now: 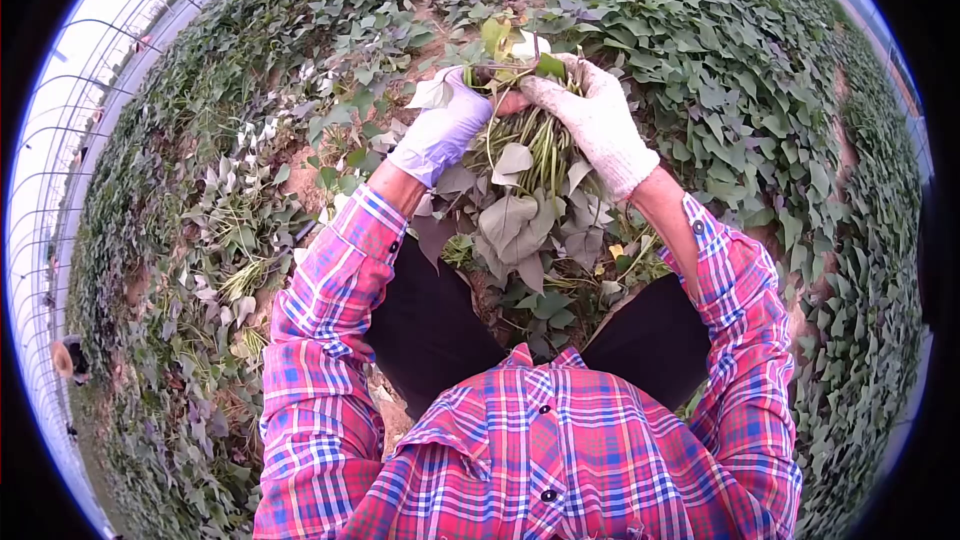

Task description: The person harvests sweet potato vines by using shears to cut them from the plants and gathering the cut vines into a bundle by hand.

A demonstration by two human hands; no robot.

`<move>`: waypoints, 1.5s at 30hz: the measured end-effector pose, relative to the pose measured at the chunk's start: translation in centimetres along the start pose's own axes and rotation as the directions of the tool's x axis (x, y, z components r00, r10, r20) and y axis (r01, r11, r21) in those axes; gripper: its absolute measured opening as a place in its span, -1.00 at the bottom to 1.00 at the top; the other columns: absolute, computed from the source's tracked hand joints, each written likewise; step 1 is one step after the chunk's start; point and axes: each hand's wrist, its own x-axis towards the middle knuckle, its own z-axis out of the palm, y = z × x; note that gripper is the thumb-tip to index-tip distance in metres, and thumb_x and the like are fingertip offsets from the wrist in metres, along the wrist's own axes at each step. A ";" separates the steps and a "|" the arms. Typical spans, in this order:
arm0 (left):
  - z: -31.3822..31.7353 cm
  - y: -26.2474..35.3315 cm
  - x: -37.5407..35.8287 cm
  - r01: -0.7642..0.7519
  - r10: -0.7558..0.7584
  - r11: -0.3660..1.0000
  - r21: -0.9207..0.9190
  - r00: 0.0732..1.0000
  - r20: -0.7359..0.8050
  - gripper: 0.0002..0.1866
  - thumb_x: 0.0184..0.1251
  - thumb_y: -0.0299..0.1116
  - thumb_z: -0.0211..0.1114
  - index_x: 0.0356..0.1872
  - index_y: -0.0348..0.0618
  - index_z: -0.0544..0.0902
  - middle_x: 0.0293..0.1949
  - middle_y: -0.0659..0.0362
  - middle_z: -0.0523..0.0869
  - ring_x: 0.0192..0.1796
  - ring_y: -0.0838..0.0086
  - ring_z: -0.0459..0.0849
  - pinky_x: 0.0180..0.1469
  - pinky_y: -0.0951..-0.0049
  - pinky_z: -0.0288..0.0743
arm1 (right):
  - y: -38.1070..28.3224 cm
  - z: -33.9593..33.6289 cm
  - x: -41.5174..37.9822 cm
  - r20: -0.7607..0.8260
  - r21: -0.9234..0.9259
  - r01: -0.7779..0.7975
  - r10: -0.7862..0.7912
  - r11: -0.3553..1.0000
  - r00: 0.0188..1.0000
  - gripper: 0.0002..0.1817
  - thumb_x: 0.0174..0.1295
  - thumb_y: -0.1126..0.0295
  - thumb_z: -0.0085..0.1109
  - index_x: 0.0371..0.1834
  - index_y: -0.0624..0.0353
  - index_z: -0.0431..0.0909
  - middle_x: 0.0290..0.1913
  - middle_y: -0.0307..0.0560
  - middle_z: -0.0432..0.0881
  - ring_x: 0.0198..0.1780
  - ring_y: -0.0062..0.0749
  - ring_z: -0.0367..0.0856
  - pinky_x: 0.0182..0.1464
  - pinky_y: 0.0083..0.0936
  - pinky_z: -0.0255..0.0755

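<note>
A bundle of sweet potato vines [540,152] hangs between my hands, its cut stems up at the fingers and its leaves drooping toward my knees. My left hand [452,128], in a lavender glove, is closed around the left side of the stems near their top. On the right side, my right hand [598,122] in a whitish knit glove grips the same bundle, thumb pointing inward. A bare pinkish fingertip shows between the two gloves. Some fingers are hidden behind the stems and leaves.
Dense sweet potato plants [700,50] cover the ground around me. Cut vines [240,275] lie in piles to the left, with reddish soil [300,175] showing between. My dark-trousered knees [655,335] are bent below the bundle. Metal hoops [45,140] stand along the far left edge.
</note>
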 end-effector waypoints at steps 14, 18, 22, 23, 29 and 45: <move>-0.4 -0.1 -0.8 0.127 -0.083 0.951 -0.282 0.983 0.164 -0.61 0.09 -0.24 0.50 -0.07 -0.15 0.66 -0.24 0.29 0.71 -0.29 0.67 0.61 -0.23 0.60 0.51 | 0.1 -1.1 0.2 0.040 0.171 -0.140 0.135 0.975 0.990 -0.73 0.20 0.42 0.25 -0.07 0.27 0.55 -0.22 -0.20 0.65 -0.25 -0.65 0.60 -0.17 -0.65 0.51; -0.5 -0.8 -0.5 0.192 -0.163 0.934 -0.300 0.979 0.118 -0.65 0.15 -0.23 0.45 -0.08 -0.13 0.66 -0.30 0.32 0.70 -0.37 0.67 0.59 -0.34 0.60 0.48 | 0.7 -1.4 0.8 0.044 0.240 -0.186 0.181 0.953 0.983 -0.66 0.18 0.41 0.28 0.00 0.29 0.53 -0.20 -0.19 0.66 -0.24 -0.64 0.61 -0.17 -0.66 0.51; 0.5 -0.6 -0.6 0.062 -0.055 0.983 -0.174 0.997 0.045 -0.65 0.18 -0.21 0.42 -0.06 -0.13 0.65 -0.28 0.33 0.69 -0.33 0.65 0.58 -0.31 0.57 0.46 | 0.6 -1.3 0.6 0.015 0.155 -0.217 0.217 0.964 0.976 -0.71 0.23 0.38 0.22 -0.02 0.25 0.53 -0.19 -0.20 0.66 -0.22 -0.61 0.62 -0.12 -0.64 0.52; 0.0 -0.6 -0.5 0.244 -0.238 0.966 -0.083 0.968 0.077 -0.60 0.17 -0.20 0.44 -0.01 -0.14 0.64 -0.19 0.31 0.69 -0.23 0.61 0.58 -0.18 0.55 0.46 | 0.5 -1.3 0.4 0.006 0.109 -0.216 0.216 0.970 0.976 -0.69 0.23 0.38 0.23 0.00 0.25 0.52 -0.17 -0.19 0.66 -0.22 -0.61 0.62 -0.12 -0.63 0.52; 0.9 1.2 -1.2 0.014 -0.012 1.000 -0.022 0.996 0.088 -0.60 0.08 -0.28 0.50 -0.05 -0.18 0.67 -0.16 0.28 0.74 -0.12 0.55 0.64 0.02 0.49 0.47 | 0.4 -0.8 0.0 0.123 0.094 -0.151 0.139 0.984 0.983 -0.66 0.25 0.37 0.22 0.04 0.29 0.50 -0.12 -0.16 0.66 -0.14 -0.61 0.62 -0.06 -0.65 0.50; -6.5 -1.8 1.4 0.053 -0.017 0.831 -0.554 0.997 0.070 -0.57 0.49 -0.15 0.02 0.17 -0.27 0.47 0.01 0.07 0.67 -0.11 0.45 0.72 -0.46 0.71 0.35 | -0.9 -10.1 3.3 -0.110 0.051 -0.079 0.084 0.996 0.990 -0.69 0.28 0.36 0.17 0.03 0.30 0.57 -0.12 -0.15 0.68 -0.18 -0.55 0.65 -0.10 -0.62 0.54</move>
